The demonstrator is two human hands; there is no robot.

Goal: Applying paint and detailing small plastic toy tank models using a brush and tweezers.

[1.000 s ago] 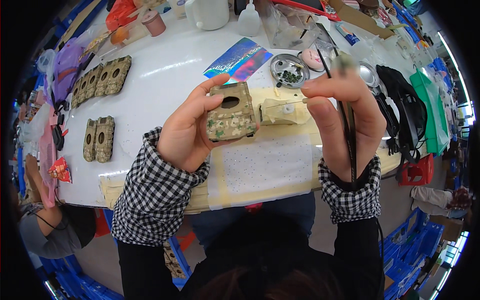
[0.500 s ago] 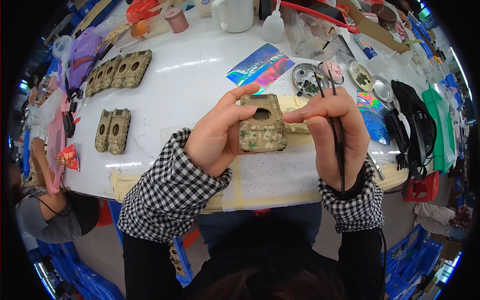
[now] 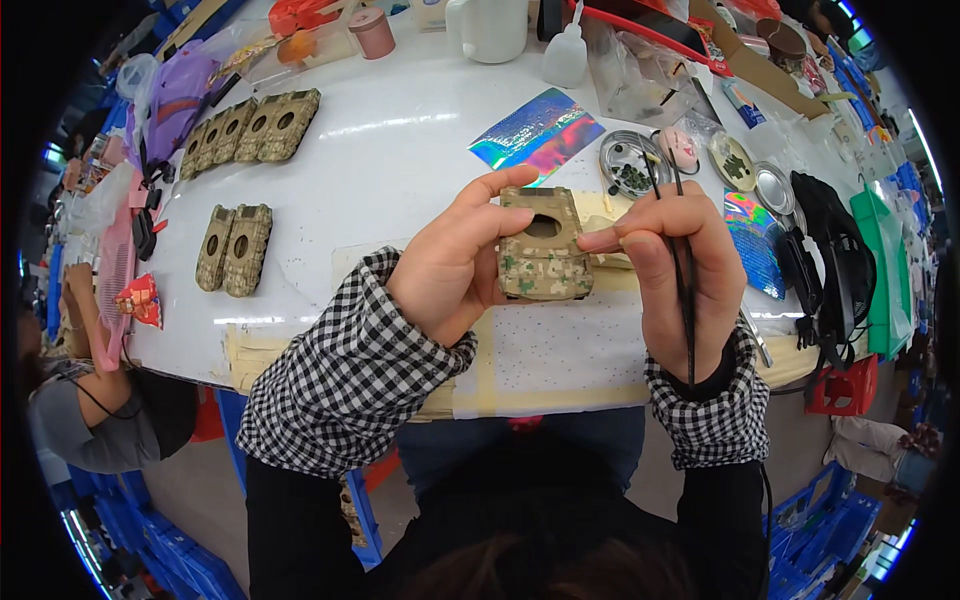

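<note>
My left hand (image 3: 450, 262) grips a camouflage-painted toy tank hull (image 3: 545, 268) by its left side, with the thumb close to the round hole in its top. Against the hull's right edge, near that hole, rest the fingertips of my right hand (image 3: 695, 270). Black tweezers (image 3: 687, 310) are held in the same hand, their tips pointing away from me and clear of the hull. Whether a small part sits between my right fingertips and the hull, I cannot make out.
Several similar hulls (image 3: 258, 130) line the far left, with two more hulls (image 3: 240, 250) nearer. Beyond my right hand stand a round dish (image 3: 612, 160) of small dark green parts and a shallow dish (image 3: 735, 165). Iridescent sheets (image 3: 540, 130), a white squeeze bottle (image 3: 566, 55) and a black bag (image 3: 835, 230) lie around.
The table and both hands appear slightly farther right in the view. My hold on the hull and the tweezers looks the same, with the right fingertips still at the hull's edge.
</note>
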